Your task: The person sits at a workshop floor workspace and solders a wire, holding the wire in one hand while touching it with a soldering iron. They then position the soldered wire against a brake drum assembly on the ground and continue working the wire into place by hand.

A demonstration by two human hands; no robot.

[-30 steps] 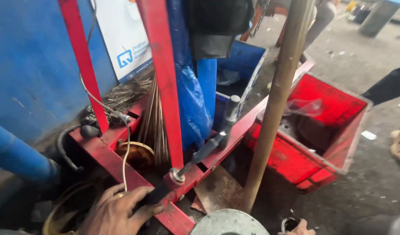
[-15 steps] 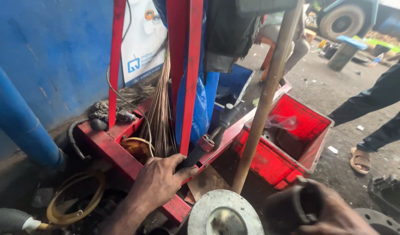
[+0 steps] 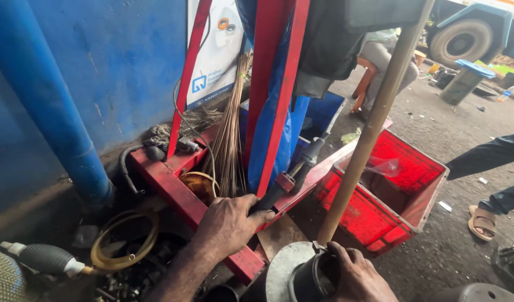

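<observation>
The left hand (image 3: 226,226) has its fingers (image 3: 256,215) curled and pressed tight around the lower end of a black, grimy rod-like tool handle (image 3: 293,173). This handle slants up toward one o'clock and leans against the red metal frame (image 3: 178,193), passing through a small red collar on the way; the wrapped grip looks meant to steady it or draw it along its own line.

At five o'clock from that hand, the right hand (image 3: 360,277) cups a dark round cylindrical part (image 3: 313,277), fingers spread over its rim and pinching it against the palm, held low and close to the body, where it stays level. Just to its nine o'clock lies a grey round metal disc (image 3: 282,271).

Outward, a bundle of thin brown broom sticks (image 3: 230,140) stands upright between the frame's red uprights, propped there so it does not fall. A tan wooden pole (image 3: 374,120) leans from six o'clock up to one o'clock across the view, resting beside a red plastic crate (image 3: 405,193) at three o'clock on the floor. At nine o'clock a thick blue pipe (image 3: 50,106) runs down a blue painted wall (image 3: 122,72). At seven o'clock a coiled yellowish hose (image 3: 125,243) ends in a black rubber bulb (image 3: 44,258). Another person's sandalled foot (image 3: 483,221) stands at four o'clock, well apart.
</observation>
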